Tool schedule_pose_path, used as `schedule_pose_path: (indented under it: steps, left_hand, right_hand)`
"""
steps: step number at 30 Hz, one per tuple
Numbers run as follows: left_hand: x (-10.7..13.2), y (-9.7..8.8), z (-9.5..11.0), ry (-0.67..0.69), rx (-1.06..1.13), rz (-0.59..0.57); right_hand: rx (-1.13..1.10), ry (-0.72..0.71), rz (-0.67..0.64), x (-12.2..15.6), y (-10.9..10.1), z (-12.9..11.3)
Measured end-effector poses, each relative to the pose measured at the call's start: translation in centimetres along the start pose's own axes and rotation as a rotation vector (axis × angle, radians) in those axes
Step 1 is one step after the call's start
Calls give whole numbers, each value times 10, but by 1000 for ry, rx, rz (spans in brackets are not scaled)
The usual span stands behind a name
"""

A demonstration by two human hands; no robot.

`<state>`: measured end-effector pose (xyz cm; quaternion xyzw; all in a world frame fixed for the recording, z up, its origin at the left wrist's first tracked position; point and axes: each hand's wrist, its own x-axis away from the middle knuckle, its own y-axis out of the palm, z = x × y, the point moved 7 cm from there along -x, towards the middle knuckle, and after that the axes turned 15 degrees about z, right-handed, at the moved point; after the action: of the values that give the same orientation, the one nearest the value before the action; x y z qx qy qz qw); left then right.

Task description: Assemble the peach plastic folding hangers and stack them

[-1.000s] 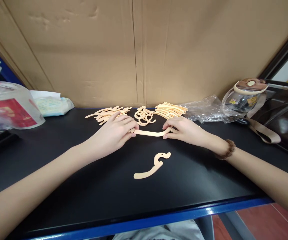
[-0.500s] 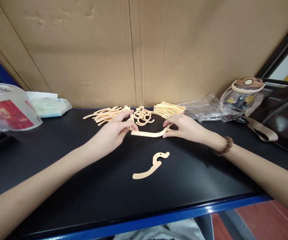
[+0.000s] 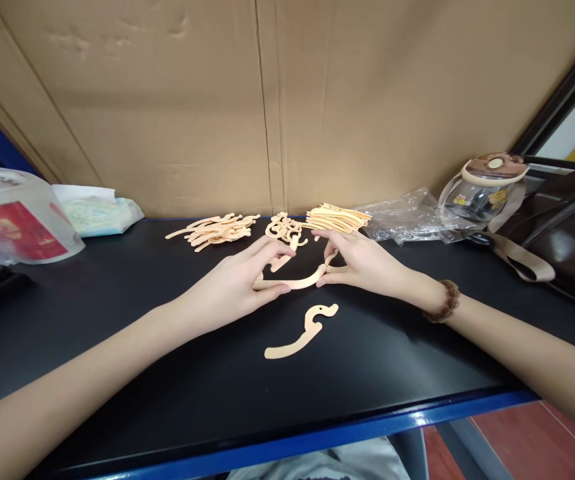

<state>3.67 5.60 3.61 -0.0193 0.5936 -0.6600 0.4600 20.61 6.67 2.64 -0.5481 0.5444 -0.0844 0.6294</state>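
Both my hands hold one curved, pale wooden strip (image 3: pixel 297 282) just above the black tabletop (image 3: pixel 177 373). My left hand (image 3: pixel 247 280) pinches its left end between thumb and fingers, with a second small wooden piece (image 3: pixel 282 259) under the index finger. My right hand (image 3: pixel 354 261), a beaded bracelet on its wrist, pinches the strip's raised right end. A single hook-shaped wooden piece (image 3: pixel 303 331) lies flat on the table nearer to me.
Three heaps of wooden parts lie along the cardboard wall: long curved pieces (image 3: pixel 212 229), ring shapes (image 3: pixel 283 227), stacked strips (image 3: pixel 336 219). Crumpled clear plastic (image 3: pixel 410 217), a lidded bottle (image 3: pixel 484 187) and a dark bag (image 3: pixel 564 233) sit right; plastic bags (image 3: pixel 17 223) left.
The strip has come toward me and tilted, its right end lifted. My left hand has shifted right and picked up a small piece; my right hand has turned slightly.
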Motion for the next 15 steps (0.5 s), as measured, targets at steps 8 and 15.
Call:
schedule_pose_path:
  steps: [8,15]
  left_hand:
    - [4,13,7,130,-55,-148]
    - [3,12,10,231,-126,-145]
  right_hand:
    - [-39,12,-23,2,2,-4]
    - [3,-92,59,2,-1,-6]
